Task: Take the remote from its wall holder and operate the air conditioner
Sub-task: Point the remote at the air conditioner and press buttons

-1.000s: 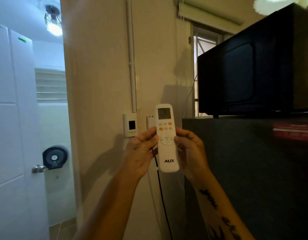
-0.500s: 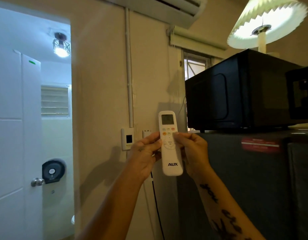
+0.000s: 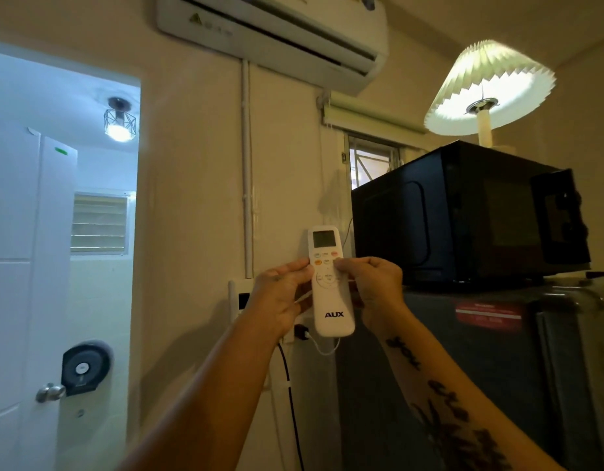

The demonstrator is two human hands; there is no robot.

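Note:
A white AUX remote (image 3: 331, 294) with a small screen and orange buttons stands upright in front of the wall, held between both hands. My left hand (image 3: 281, 297) grips its left edge, thumb near the orange buttons. My right hand (image 3: 373, 287) holds its right edge, with the thumb resting on the upper button rows. The white air conditioner (image 3: 273, 32) hangs high on the wall above the remote. The wall holder is hidden behind my hands and the remote.
A black microwave (image 3: 463, 212) sits on a dark fridge (image 3: 480, 368) to the right, with a lit lamp (image 3: 487, 90) on top. A wall switch (image 3: 239, 297) and black cable (image 3: 290, 396) lie behind my left hand. A bathroom doorway (image 3: 62, 232) opens on the left.
My view has tilted upward, bringing the air conditioner and lamp into sight. Both hands keep hold of the remote, and my right thumb has shifted up onto the buttons.

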